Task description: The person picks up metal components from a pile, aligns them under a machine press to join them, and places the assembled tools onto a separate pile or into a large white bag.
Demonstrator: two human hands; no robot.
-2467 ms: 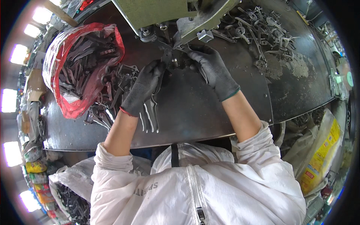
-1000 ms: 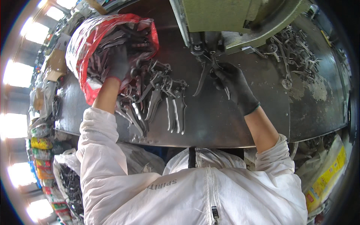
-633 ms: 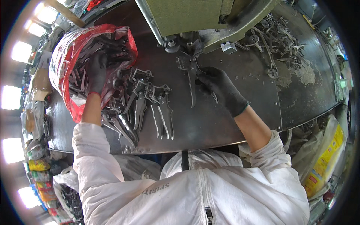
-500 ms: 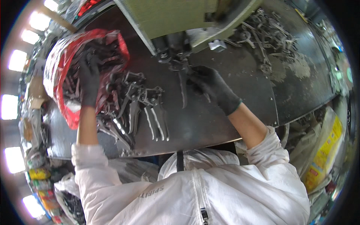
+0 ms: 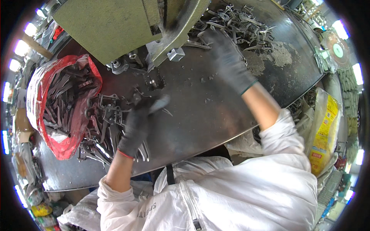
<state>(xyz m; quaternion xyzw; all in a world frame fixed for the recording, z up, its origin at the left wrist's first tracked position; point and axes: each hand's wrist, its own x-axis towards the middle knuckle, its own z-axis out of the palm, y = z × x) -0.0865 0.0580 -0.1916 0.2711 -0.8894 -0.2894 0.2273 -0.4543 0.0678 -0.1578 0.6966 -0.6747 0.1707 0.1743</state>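
Observation:
My left hand, in a dark glove, is closed around a metal lever part, blurred by motion. It hangs over a cluster of lever assemblies with brackets on the metal table. Farther right, my right hand, gloved too, reaches to the near edge of a pile of bare metal parts. Motion smears its fingers, so whether it grips a part does not show. Dark lever pieces fill a red-rimmed plastic bag at the left.
A green press-like machine overhangs the far side of the table. Below it are a metal fixture and a shiny block. A white-and-yellow sack stands beyond the right table edge.
My left hand has come out of the bag and moved right over the lever assemblies. My right hand has left the lever at the machine and swung to the far pile. The view has turned.

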